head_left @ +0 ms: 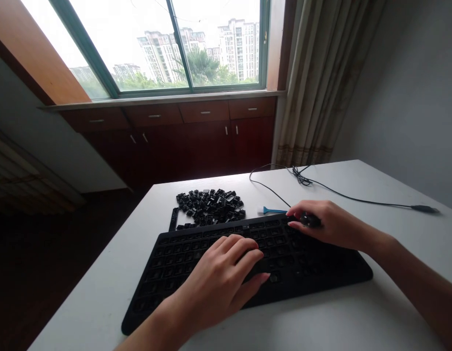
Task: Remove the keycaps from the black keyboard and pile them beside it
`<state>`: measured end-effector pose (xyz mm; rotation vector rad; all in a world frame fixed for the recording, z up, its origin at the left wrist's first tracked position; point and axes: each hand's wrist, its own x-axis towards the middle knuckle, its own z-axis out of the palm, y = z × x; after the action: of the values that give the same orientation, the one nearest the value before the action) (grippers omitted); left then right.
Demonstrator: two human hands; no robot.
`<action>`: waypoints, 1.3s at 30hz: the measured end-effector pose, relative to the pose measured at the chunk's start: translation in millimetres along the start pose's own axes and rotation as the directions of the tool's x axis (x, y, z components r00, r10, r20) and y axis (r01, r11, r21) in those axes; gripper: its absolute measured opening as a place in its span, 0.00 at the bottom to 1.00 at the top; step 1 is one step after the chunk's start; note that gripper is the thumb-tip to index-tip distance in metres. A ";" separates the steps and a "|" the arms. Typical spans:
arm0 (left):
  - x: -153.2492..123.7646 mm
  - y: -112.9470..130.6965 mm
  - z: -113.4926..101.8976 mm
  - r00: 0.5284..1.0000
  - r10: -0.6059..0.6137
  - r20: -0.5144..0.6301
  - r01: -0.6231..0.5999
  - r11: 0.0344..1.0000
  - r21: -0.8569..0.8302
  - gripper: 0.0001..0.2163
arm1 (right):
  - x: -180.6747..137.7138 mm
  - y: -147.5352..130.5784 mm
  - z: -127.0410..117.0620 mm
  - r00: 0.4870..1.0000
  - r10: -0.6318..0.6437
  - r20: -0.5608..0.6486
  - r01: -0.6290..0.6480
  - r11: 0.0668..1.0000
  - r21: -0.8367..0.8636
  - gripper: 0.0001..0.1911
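Observation:
A black keyboard (284, 287) with its keycaps off lies across the white table, its bare key sockets showing. My left hand (226, 273) rests over its middle, palm down, with thumb and fingers apart and nothing seen in them. At the keyboard's upper right, my right hand (328, 224) is closed around a short black-handled tool (310, 220). Its tip is hidden, so I cannot tell its exact kind. Just behind the keyboard is a heap of loose black keycaps (211, 204). A small blue brush (273, 210) with pale bristles lies near my right fingertips.
A long black bar-shaped piece (173, 219) stands out left of the keycap heap. The keyboard's thin cable (343, 196) runs over the table (390, 234), bundled midway, to a plug (424, 209) at the right. Beyond the table are low cabinets (207, 146) under a window.

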<state>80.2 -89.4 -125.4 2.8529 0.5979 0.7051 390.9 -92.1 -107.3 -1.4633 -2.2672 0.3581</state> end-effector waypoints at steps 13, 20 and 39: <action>1.8 -2.7 3.2 1.000 -0.021 0.001 0.021 1.000 -0.010 0.09 | -13.4 9.8 -12.4 0.984 -0.069 0.164 0.070 0.998 0.001 0.24; 1.4 -2.9 3.4 1.000 -0.024 0.003 0.024 0.999 -0.026 0.08 | -10.4 11.4 -7.2 0.983 -0.120 0.139 0.116 0.993 0.038 0.18; 1.3 -2.2 3.7 0.999 -0.044 -0.005 0.043 0.997 -0.058 0.07 | -11.3 6.2 -10.6 0.991 -0.134 0.024 0.132 0.989 0.062 0.11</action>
<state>82.3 -87.1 -128.7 2.7769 0.6281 0.7132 405.0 -99.9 -102.9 -1.2772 -2.3406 0.4047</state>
